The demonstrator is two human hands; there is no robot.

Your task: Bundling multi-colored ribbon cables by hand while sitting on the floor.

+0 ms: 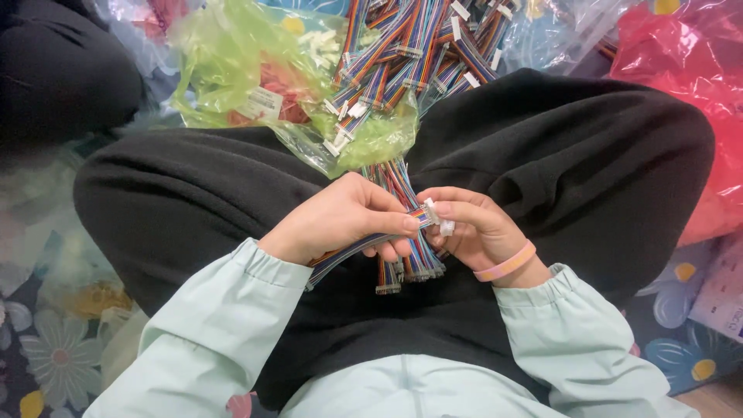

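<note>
My left hand (340, 220) grips a flat multicoloured ribbon cable (352, 249) near its end, thumb on top. My right hand (472, 228), with a pink band on the wrist, pinches a small white connector (435, 214) at that cable's tip. Both hands meet over my lap, above crossed legs in black trousers (588, 162). A bundle of more ribbon cables (414, 263) lies under the hands, its ends hanging toward me. A larger heap of the same cables with white connectors (410, 54) lies beyond my knees.
A crumpled green plastic bag (232, 62) lies at the far left of the heap, a red plastic bag (689, 85) at the right. A floral mat (54, 340) covers the floor. A dark shape (62, 70) is at the top left.
</note>
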